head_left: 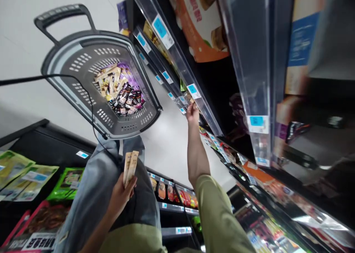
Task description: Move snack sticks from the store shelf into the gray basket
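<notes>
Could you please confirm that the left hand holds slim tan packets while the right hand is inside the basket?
Not quite: the head view shows the right hand at the shelf edge, not inside the basket. The left hand does hold slim tan packets.

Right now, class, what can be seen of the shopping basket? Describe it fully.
The shopping basket is dark grey, seemingly plastic, with slotted walls and a paler band along part of its rim. A dark handle sticks out at the picture's upper left. The top is open, and small packets, tan, purple and black, lie heaped inside. A black cord crosses it in view. Whether the wearer's legs, beside it in the picture, touch it cannot be told.
</notes>
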Motion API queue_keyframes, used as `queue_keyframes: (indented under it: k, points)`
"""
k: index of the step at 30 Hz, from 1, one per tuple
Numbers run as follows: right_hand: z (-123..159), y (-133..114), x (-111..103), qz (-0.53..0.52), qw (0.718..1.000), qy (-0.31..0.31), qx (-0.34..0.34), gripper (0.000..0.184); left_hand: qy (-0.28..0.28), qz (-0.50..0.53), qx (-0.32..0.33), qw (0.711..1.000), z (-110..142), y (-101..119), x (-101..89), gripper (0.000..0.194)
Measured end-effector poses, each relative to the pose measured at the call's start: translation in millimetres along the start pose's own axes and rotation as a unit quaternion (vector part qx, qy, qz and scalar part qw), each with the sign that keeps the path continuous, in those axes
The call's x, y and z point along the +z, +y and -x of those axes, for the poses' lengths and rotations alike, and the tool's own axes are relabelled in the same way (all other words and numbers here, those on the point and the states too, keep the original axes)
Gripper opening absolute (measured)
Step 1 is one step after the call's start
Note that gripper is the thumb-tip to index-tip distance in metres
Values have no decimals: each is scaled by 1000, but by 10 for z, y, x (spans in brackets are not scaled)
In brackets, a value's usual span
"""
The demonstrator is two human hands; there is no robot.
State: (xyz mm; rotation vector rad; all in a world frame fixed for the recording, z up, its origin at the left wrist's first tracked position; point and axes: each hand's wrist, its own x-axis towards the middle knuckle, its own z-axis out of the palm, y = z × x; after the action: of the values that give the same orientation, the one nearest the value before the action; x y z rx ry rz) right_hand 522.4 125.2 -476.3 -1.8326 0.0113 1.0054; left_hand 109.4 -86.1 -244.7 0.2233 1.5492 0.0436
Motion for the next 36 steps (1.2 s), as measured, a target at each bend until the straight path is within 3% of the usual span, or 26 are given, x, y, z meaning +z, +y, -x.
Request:
queue_keyframes:
  k: [4, 8, 15, 21, 25, 27, 29, 32, 36]
  points:
    - [-198, -34, 168, -71, 993, 96, -1, 25, 1, -17, -1, 1000, -3, 66, -46, 41]
    - [-137, -68, 288, -103, 989, 105, -3, 22, -5, -34, 14, 999, -24, 145, -103, 37]
    - [-115, -145, 106, -64, 989, 133, 27, 29, -10, -28, 10, 999, -74, 135, -136, 36]
    - [-22, -141, -17, -32, 991, 120, 47, 24, -7, -28, 19, 999, -57, 113, -135, 40]
    - [140, -57, 25, 69, 986, 148, 15, 23, -23, 6, 10, 1000, -72, 187, -143, 40]
    - [347, 34, 83, 134, 977, 165, -15, 20, -36, 60, -14, 997, -96, 253, -139, 40]
    - [712, 152, 160, 170, 977, 125, -31, 16, -43, 126, -40, 990, -133, 334, -131, 42]
    - [1544, 306, 287, 179, 982, -57, -17, 22, -61, 198, -41, 977, -210, 487, -140, 43]
    - [2746, 392, 438, 171, 940, -283, 80, 40, -90, 230, 5, 969, -303, 731, -219, 42]
